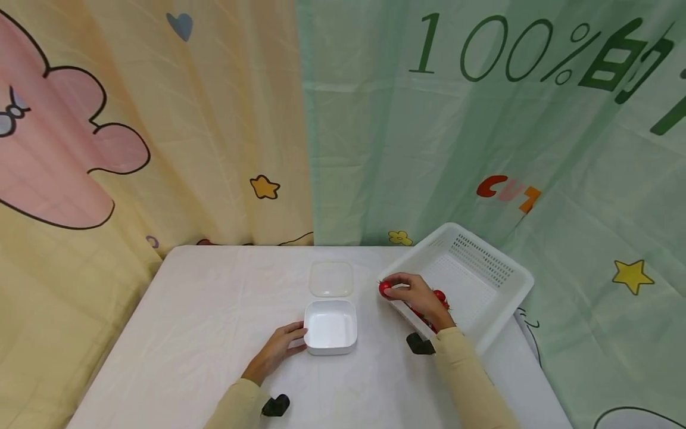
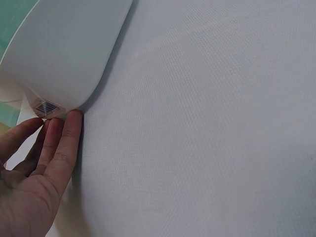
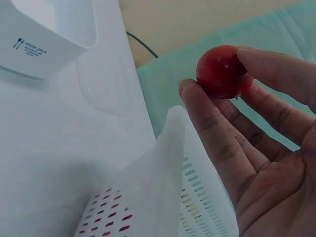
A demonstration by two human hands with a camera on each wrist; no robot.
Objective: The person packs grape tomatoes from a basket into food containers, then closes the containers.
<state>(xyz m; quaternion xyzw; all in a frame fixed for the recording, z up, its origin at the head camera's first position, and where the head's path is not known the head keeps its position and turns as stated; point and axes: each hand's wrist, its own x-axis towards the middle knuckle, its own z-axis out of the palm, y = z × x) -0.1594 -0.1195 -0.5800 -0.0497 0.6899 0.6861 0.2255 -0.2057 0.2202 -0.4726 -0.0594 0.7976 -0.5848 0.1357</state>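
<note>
My right hand (image 1: 420, 295) pinches a red tomato (image 1: 384, 289) between thumb and fingertips, above the left rim of a white perforated basket (image 1: 522, 281). In the right wrist view this tomato (image 3: 217, 71) is round and glossy, held clear of the basket's edge (image 3: 173, 148). More red tomatoes (image 1: 439, 295) lie in the basket, partly hidden by my right arm. With extended fingers, my left hand (image 1: 276, 350) touches the left side of a small white box (image 1: 331, 350). The left wrist view has those fingertips (image 2: 74, 118) against the box wall (image 2: 64, 44), beside a barcode label.
Behind the box lies a clear flat lid (image 1: 331, 280) on the white-covered table (image 1: 203, 310). A patterned curtain (image 1: 364, 149) hangs behind the table. Black devices (image 1: 276, 406) sit by both wrists.
</note>
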